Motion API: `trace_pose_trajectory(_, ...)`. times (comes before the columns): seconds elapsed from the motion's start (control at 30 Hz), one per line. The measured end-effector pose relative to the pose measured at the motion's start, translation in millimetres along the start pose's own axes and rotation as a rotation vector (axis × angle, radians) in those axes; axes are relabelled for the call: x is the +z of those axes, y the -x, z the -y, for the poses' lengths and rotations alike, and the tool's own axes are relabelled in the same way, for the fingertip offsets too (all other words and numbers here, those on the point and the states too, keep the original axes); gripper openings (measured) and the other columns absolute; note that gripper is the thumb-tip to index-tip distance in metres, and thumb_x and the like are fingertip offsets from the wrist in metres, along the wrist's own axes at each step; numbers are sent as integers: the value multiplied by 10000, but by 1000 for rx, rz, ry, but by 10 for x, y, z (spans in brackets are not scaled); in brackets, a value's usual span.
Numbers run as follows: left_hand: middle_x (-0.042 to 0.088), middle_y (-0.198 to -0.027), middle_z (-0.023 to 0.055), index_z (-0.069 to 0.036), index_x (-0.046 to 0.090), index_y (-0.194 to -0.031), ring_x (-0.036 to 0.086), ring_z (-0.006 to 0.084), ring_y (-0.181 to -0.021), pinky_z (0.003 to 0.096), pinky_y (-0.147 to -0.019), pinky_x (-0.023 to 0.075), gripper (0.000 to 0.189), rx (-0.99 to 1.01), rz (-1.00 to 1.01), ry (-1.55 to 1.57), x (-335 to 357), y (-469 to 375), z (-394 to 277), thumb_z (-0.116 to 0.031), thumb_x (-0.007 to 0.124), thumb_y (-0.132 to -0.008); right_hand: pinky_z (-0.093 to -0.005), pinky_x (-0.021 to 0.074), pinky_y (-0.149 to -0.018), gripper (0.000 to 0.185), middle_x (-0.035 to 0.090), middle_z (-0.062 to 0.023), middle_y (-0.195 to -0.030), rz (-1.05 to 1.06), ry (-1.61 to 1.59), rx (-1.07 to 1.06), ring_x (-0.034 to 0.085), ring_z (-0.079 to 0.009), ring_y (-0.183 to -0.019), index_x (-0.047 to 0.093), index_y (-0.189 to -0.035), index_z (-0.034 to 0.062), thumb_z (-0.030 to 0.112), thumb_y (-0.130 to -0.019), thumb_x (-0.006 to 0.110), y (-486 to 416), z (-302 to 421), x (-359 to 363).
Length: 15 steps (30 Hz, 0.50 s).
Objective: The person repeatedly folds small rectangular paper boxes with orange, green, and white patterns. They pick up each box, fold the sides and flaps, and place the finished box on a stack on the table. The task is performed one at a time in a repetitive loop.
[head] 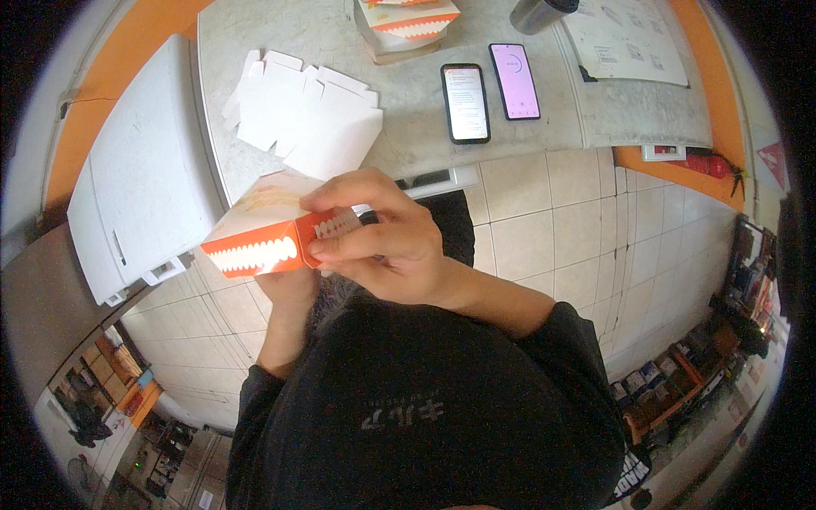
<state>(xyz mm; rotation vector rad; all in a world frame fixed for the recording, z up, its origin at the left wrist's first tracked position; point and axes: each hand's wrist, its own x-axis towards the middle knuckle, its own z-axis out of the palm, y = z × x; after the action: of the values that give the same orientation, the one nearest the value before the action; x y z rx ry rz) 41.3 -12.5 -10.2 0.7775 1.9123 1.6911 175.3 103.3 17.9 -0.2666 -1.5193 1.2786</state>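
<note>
Both hands hold an orange and white printed cardboard box (255, 220) in front of my chest, by the table's near edge. My right hand (389, 242) pinches its right side, thumb and fingers on the orange wall with white shapes. Below the box, my left hand (290, 287) supports it; most of its fingers are hidden by the cardboard. Just beyond lie white die-cut cardboard blanks (306, 115), overlapping, plain side up. A stack of orange and white printed cardboard pieces (414, 29) rests at the table's far side.
Two smartphones with lit screens, one (466, 103) beside the other (515, 81), lie on the grey worktop (408, 143). A dark cup (539, 14) stands farther back, near a sheet bearing writing (628, 41). A white lidded unit (143, 166) is at the left.
</note>
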Motion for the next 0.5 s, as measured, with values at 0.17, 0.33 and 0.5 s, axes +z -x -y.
trace_pose_trajectory(0.17, 684, -1193, 137, 7, 588, -1231, 703, 217, -1019, 337, -870, 594, 373, -8, 134, -147, -50, -88, -47, -164, 741, -937, -395, 543, -905, 239, 647, -123, -1233, 7, 2, 83, 648, -290, -1099, 728, -1019, 122, 96, -809, 839, 20, -14, -16)
trace_pose_trajectory(0.33, 676, -1235, 104, 19, 642, -1221, 640, 180, -1108, 327, -973, 501, 364, -45, 322, 292, 13, -50, -124, -276, 685, -1012, -397, 532, -958, 323, 633, -152, -1305, 23, 3, 124, 644, -309, -1167, 714, -1112, 96, 86, -813, 837, -18, -38, -89)
trace_pose_trajectory(0.5, 641, -1266, 180, 66, 586, -1310, 641, 269, -1162, 403, -992, 516, 583, 51, 534, -7, -109, -254, -147, -461, 534, -1067, -357, 518, -1000, 437, 640, -193, -1339, 167, 168, 273, 656, -255, -1184, 669, -1248, 44, 101, -843, 824, -109, -91, -291)
